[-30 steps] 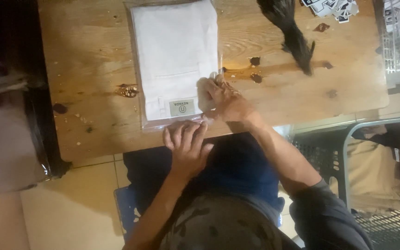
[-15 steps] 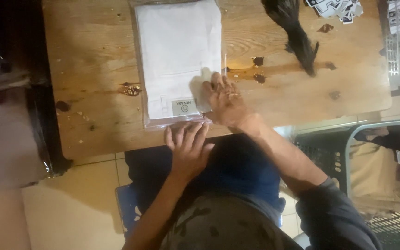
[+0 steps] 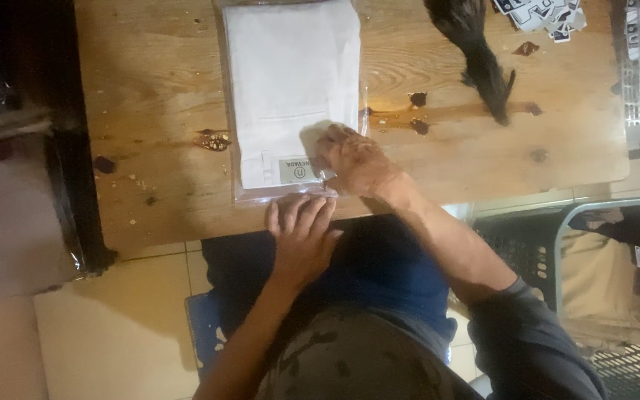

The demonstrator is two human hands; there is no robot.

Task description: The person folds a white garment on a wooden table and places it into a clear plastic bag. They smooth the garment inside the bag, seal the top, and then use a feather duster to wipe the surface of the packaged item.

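We pressed our right hand (image 3: pixel 353 163) flat on the bagged white cloth (image 3: pixel 290 81) at the wooden table's (image 3: pixel 150 111) near edge, our left hand (image 3: pixel 301 237) spread open, touching the bag's near rim.

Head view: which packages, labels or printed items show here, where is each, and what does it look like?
Clear plastic bag holding folded white cloth: table centre, rectangular; right hand rests on its near corner, left hand at its near edge.
Label: bag's near end, small, pale rectangle.
Printed cards: far right table edge, black-and-white heap.
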